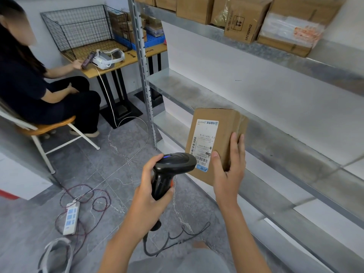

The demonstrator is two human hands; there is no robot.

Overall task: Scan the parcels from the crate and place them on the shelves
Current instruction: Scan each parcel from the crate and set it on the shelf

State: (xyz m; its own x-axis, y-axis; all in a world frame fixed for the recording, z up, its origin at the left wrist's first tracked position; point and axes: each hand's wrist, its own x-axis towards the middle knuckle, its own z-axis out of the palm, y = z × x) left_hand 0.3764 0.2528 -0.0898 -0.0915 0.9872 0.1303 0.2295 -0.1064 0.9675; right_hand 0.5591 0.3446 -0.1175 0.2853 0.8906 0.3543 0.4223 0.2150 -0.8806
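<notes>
Beside the grey galvanised metal shelving rack (226,107) on its left, a seated person in dark clothes (39,85) occupies a wooden-seated white-legged chair (49,128) at a light wooden table (122,62) carrying a black wire mesh crate (82,30), a white headset (107,58) and a blue plastic crate of boxes (149,39). A white power strip (71,217) and tangled cables lie on the grey marble-patterned floor (110,154) left of the rack. Brown cardboard boxes (244,18) line the rack's upper shelf. In front of the rack's middle shelf, the right hand (228,166) grips a flat brown cardboard parcel with a white shipping label (214,140), thumb on its face, fingers round its edge. The left hand (151,186) wraps the handle of a black handheld barcode scanner (169,170), whose head overlaps the label's lower end.
</notes>
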